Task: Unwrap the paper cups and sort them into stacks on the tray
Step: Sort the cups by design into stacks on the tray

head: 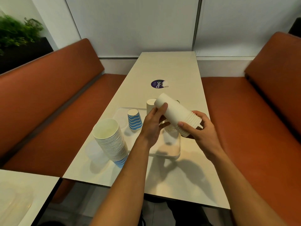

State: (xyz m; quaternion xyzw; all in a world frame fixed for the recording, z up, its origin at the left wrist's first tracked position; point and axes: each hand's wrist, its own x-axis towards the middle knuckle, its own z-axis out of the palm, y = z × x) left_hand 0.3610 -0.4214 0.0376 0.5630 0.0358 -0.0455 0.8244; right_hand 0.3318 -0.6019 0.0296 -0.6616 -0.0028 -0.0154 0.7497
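Left hand (151, 122) and right hand (201, 133), fingers curled, grip the white stack (175, 114) over the tray (172, 156). Tall stack (110, 139), at the table (171, 66)'s left edge, apparently unsorted.

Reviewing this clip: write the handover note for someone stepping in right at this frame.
Left hand: grips the white stack near its closed end.
Right hand: grips its rim end. The stack is held sideways above the tray.
Done: an inverted blue-wave cup and an inverted white cup stand on the tray.
Left: place the held stack and sort the tall rim-up stack standing by the tray's left edge.
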